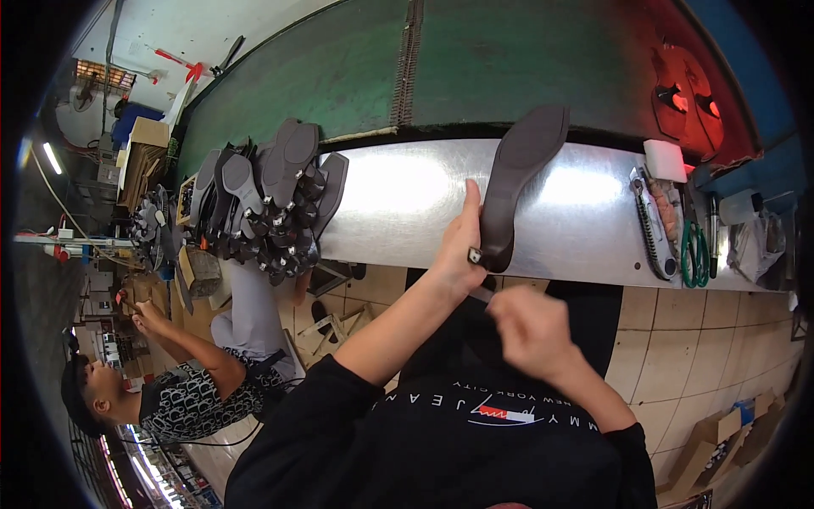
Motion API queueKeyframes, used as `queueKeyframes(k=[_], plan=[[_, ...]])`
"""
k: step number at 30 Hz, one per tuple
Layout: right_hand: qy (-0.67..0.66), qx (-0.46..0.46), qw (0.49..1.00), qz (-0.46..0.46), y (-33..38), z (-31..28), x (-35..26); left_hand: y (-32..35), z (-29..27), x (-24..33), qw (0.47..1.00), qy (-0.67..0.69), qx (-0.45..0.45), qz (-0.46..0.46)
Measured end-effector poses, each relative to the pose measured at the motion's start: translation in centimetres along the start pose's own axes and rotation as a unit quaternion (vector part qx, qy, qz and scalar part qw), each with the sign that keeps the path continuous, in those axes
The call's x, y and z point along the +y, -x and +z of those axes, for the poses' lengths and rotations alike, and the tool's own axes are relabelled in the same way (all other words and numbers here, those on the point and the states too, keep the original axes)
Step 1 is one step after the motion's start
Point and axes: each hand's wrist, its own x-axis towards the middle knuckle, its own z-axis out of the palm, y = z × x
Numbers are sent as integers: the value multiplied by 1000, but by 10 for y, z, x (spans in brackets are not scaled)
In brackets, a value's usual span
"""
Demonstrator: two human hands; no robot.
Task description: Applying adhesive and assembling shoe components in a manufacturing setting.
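Note:
A dark brown heeled shoe sole slants over the front of the metal work surface, its toe end away from me. My left hand grips it near the heel, thumb stretched along its side. A small shiny square piece shows by that hand, where the heel end is. Just below, my right hand is closed and blurred by motion. A thin grey tool pokes out of it toward the heel; its exact kind is too blurred to make out.
Many similar soles are piled at the left of the metal table. A green conveyor belt runs behind. At right lie a utility knife, green-handled scissors and red-lit soles. A co-worker works at left.

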Motion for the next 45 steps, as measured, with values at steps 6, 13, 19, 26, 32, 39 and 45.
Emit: queueKeyframes(k=[6,13,19,26,32,39,45], plan=[[-64,62,991,96,-36,-28,3,18,-5,-16,985,-77,-126,93],[-82,16,996,41,-41,-18,29,4,-10,-29,981,-81,-108,140],[-24,52,998,-17,-46,8,24,11,-16,-25,982,-88,-20,163],[119,101,983,99,-42,-47,51,53,-74,136,845,-275,128,440],[347,99,931,60,-31,-88,75,130,-193,249,692,-391,329,509],[424,148,893,-25,-46,-59,81,151,-354,240,583,-540,508,332],[474,157,867,-4,-35,-67,80,101,-254,212,447,-522,454,568]])
